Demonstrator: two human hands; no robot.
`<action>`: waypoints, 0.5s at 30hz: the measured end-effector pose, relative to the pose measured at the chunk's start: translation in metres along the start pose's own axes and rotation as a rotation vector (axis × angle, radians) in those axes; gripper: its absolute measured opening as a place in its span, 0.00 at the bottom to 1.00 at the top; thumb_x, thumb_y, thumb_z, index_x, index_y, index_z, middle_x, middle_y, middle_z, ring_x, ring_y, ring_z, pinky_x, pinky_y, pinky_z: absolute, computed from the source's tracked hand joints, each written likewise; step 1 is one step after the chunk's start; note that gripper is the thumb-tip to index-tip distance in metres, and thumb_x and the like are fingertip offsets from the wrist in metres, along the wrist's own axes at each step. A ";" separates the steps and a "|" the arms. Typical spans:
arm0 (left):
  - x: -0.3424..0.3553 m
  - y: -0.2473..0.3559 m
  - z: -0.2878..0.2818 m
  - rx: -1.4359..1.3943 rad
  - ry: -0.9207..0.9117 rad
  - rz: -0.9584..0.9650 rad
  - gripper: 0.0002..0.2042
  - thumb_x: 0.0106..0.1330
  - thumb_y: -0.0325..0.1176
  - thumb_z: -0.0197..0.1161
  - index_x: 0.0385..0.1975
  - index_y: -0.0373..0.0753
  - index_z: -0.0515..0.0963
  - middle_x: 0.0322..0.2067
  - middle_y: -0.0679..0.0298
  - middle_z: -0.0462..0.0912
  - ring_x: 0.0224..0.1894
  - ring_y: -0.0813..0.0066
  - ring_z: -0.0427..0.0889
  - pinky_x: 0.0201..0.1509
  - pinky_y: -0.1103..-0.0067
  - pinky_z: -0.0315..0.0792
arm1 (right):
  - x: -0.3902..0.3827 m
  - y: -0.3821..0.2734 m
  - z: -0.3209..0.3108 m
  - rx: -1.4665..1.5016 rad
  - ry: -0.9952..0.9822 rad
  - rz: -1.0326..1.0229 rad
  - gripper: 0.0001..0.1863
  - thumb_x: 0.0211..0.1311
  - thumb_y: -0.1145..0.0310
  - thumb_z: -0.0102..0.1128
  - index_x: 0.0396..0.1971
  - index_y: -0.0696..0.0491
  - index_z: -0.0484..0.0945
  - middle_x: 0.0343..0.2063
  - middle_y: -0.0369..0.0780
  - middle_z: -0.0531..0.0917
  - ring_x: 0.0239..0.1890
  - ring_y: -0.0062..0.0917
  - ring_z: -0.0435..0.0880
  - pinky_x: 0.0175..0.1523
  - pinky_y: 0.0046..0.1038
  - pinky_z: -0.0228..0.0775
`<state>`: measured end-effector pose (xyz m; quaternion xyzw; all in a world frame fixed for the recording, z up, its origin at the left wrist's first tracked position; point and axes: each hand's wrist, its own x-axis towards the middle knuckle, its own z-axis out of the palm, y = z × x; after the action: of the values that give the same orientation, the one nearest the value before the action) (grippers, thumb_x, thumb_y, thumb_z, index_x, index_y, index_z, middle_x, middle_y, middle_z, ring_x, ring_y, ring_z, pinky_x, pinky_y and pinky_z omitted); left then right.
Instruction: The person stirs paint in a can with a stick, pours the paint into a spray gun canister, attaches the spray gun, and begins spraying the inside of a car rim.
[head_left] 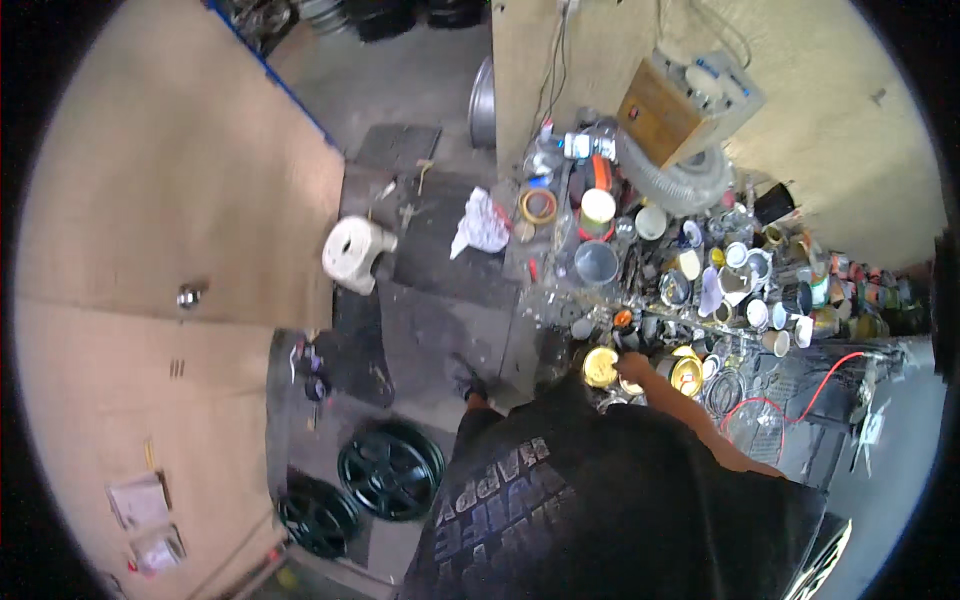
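My right arm reaches in from the lower right, and my right hand (631, 367) is over the near part of the cluttered bench. Its fingers look curled together, and what they hold, if anything, is too small to make out. Right beside the fingertips is a round gold-coloured tin (600, 366). Under and beside the hand, another gold-coloured round edge partly shows. To the right of the forearm stands an open gold-coloured can (686, 374). My left hand is out of view, and my dark shirt (620, 490) fills the lower middle.
Cups, tubs and cans crowd the bench, with a clear plastic bucket (596, 262) and tape roll (538, 206). A ridged hose (680, 185) lies behind. A red air line (830, 385) crosses at right. Left on the floor are a white stool (356, 252) and dark wheel rims (392, 470).
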<state>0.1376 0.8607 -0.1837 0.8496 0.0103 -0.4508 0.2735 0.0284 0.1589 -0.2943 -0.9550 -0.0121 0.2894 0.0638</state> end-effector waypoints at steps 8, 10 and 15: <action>0.182 0.061 -0.288 -0.616 0.332 0.231 0.08 0.76 0.37 0.59 0.43 0.39 0.78 0.30 0.63 0.81 0.30 0.74 0.79 0.32 0.80 0.70 | 0.117 -0.088 -0.353 1.971 0.549 0.388 0.16 0.69 0.60 0.61 0.48 0.56 0.81 0.35 0.37 0.85 0.34 0.24 0.83 0.39 0.28 0.75; 0.220 0.119 -0.348 -0.532 0.250 0.233 0.08 0.75 0.35 0.60 0.40 0.37 0.77 0.30 0.64 0.81 0.30 0.72 0.78 0.34 0.77 0.71 | 0.118 -0.062 -0.441 2.129 0.682 0.258 0.13 0.70 0.61 0.60 0.45 0.55 0.81 0.33 0.35 0.84 0.32 0.22 0.82 0.38 0.26 0.73; 0.310 0.207 -0.429 0.057 0.300 0.423 0.11 0.74 0.34 0.59 0.44 0.31 0.77 0.35 0.60 0.84 0.35 0.63 0.80 0.43 0.68 0.75 | 0.097 0.024 -0.590 2.388 1.407 0.064 0.10 0.72 0.67 0.56 0.46 0.55 0.79 0.27 0.32 0.81 0.29 0.15 0.77 0.33 0.21 0.67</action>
<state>0.7026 0.8173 -0.1380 0.8976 -0.1399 -0.2525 0.3332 0.4360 0.0729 0.1352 -0.2657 0.2964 -0.4118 0.8197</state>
